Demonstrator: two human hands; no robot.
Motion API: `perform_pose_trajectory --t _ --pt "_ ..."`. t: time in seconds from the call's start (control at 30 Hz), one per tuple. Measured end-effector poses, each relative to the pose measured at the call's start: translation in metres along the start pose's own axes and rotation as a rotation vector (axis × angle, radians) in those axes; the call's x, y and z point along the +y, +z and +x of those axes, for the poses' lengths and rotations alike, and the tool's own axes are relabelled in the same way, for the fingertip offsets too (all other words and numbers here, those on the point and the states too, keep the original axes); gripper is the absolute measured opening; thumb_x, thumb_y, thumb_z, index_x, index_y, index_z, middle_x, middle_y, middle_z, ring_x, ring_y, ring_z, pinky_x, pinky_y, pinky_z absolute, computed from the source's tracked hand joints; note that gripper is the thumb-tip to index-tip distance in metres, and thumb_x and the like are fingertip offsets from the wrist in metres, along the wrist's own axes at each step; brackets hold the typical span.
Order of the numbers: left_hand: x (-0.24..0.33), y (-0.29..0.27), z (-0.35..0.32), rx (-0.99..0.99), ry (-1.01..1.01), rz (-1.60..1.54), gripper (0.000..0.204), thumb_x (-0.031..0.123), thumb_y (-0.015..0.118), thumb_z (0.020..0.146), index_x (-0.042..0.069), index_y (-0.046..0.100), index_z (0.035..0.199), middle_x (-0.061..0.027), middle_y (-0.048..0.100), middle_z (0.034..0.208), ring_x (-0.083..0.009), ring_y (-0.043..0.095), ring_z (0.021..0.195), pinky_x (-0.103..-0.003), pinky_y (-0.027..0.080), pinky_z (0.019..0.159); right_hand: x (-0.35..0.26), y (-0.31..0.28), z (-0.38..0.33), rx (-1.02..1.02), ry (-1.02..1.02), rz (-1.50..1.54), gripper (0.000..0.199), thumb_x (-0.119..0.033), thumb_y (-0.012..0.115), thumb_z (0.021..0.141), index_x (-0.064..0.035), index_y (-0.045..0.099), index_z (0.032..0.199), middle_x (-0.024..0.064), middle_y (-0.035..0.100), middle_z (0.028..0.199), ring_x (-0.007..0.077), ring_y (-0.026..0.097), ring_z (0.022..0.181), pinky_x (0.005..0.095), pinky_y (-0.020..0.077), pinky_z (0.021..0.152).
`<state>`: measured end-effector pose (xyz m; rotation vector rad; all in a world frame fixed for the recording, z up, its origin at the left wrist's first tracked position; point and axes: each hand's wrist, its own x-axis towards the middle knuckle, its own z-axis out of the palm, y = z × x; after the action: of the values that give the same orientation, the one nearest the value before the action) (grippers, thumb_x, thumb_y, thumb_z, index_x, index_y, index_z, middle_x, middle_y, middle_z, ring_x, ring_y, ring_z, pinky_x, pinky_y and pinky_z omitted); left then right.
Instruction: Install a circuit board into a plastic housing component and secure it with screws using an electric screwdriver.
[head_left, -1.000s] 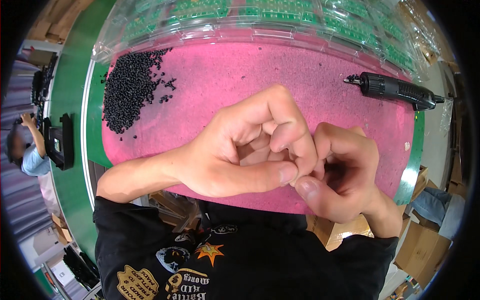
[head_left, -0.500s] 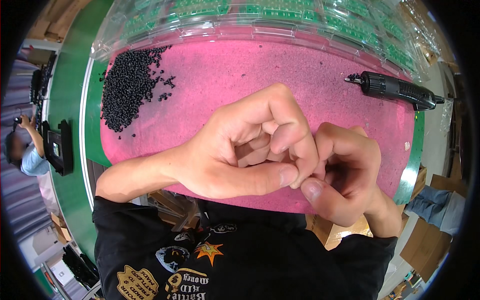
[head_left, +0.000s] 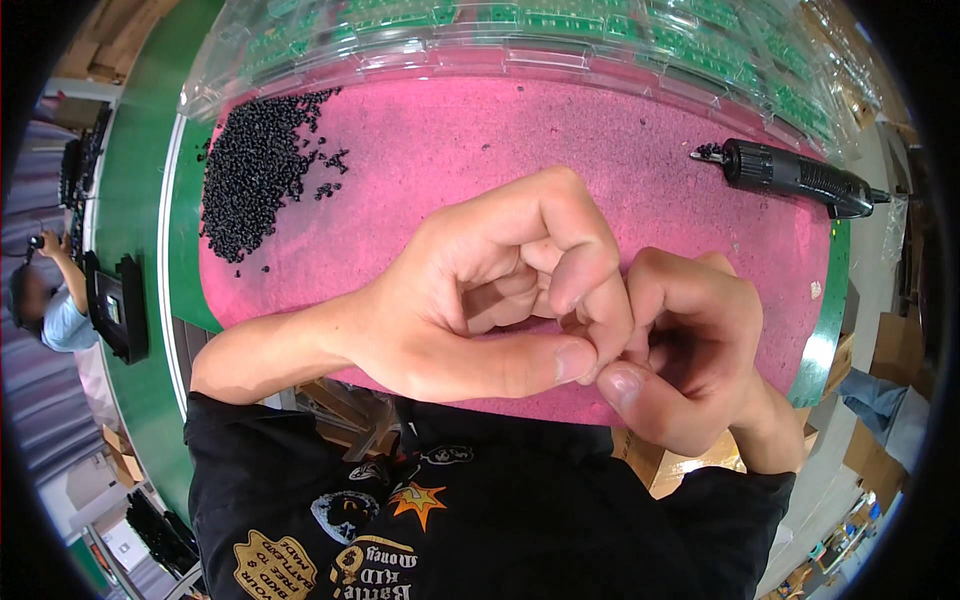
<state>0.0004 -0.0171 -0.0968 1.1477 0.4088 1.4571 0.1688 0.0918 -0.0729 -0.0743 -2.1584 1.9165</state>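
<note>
Pink foam mat (head_left: 480,150) fills the workbench; at frame centre the left hand (head_left: 480,300) and right hand (head_left: 690,350) press curled fingertips together, seemingly pinching something tiny, hidden, so contents cannot be told. Heap of small black parts (head_left: 255,180) sits upper left, largely unworked by appearance. Black electric screwdriver (head_left: 795,175) lies untouched upper right.

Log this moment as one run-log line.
left hand: curled, fingertips meeting right hand | held item: hidden | pink mat: black pellet pile, electric screwdriver
</note>
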Motion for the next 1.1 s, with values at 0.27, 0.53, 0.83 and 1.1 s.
perform_pose_trajectory --t 0.27,0.53,0.83,1.1 --pt "-0.001 -0.002 0.002 -0.02 -0.013 0.009 0.031 -0.01 0.054 0.084 0.007 0.031 0.095 -0.0172 0.057 0.082 -0.0194 0.054 0.074 -0.033 0.045 0.072 0.001 -0.002 0.0 0.001 0.004 0.016 0.011 -0.003 0.062 0.069 -0.0033 0.051 0.072 0.0023 0.061 0.062 0.003 0.043 0.044 0.0195 0.0298 0.042" --pt "0.016 0.009 0.003 0.21 -0.227 -0.158 0.028 0.002 0.058 0.084 0.011 0.033 0.092 -0.012 0.058 0.079 -0.0153 0.051 0.073 -0.03 0.041 0.069 -0.002 0.0 0.001 0.03 -0.002 0.019 0.015 -0.007 0.064 0.072 -0.0036 0.05 0.071 0.0024 0.058 0.059 0.0033 0.044 0.045 0.0193 0.0294 0.042" --pt "0.013 0.011 0.004 0.17 -0.205 -0.222 0.03 -0.006 0.052 0.082 0.011 0.032 0.094 -0.0126 0.058 0.08 -0.0143 0.052 0.072 -0.027 0.04 0.067 -0.004 0.006 -0.001 0.117 -0.017 0.066 0.023 0.002 0.07 0.074 -0.0059 0.05 0.068 -0.0076 0.039 0.047 -0.0016 0.033 0.041 0.0201 0.0206 0.039" --pt "0.011 0.003 0.006 0.076 -0.04 0.11 0.037 -0.014 0.051 0.081 0.009 0.028 0.098 -0.0215 0.057 0.087 -0.0156 0.054 0.067 -0.025 0.044 0.059 -0.006 0.001 0.003 0.138 0.045 0.036 0.017 0.003 0.069 0.073 -0.0043 0.054 0.067 -0.0076 0.04 0.046 -0.0025 0.033 0.04 0.0199 0.0205 0.039"
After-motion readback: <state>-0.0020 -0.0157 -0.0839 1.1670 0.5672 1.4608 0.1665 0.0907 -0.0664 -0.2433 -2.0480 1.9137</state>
